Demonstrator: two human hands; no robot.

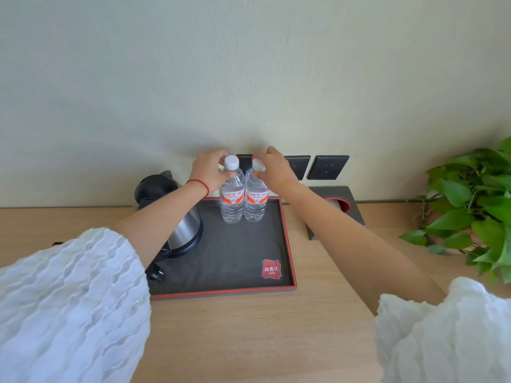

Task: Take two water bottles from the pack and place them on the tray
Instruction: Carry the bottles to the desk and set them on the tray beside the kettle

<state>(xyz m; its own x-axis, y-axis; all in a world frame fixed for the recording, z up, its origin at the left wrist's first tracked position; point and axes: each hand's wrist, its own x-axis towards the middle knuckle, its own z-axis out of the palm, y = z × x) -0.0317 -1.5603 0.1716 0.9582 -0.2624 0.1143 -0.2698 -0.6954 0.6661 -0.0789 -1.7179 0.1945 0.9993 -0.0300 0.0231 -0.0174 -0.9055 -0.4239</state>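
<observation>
**Two bottles upright on the tray, a hand at each neck**

Two clear water bottles stand side by side at the far edge of the dark tray (pixel 287 244), touching or very nearly so. Both are upright, capped in white, filled with clear water and wrapped in red and white labels. The left bottle (pixel 232 200) has the left hand (pixel 210 172) curled round its neck just below the cap, fingers closed against the plastic. The right bottle (pixel 255 201) has the right hand (pixel 273 168) at its top, thumb and fingers pinched about the cap; whether this grip is firm or only resting is hard to judge from this angle.

The tray is shallow, with a red rim and a red square logo (pixel 271 268) near its front right corner. Its left part carries a steel kettle (pixel 182 228) with a black lid and base, partly hidden behind the left forearm; a black plug (pixel 154 272) lies in front of it.

The tray sits on a pale wooden surface (pixel 249 333). To its right, apart from it, stands a dark tissue box (pixel 340 208) with a round red-lined opening showing white paper. A green leafy plant (pixel 470 205) fills the far right. Dark wall sockets (pixel 327 167) sit behind the bottles.
</observation>
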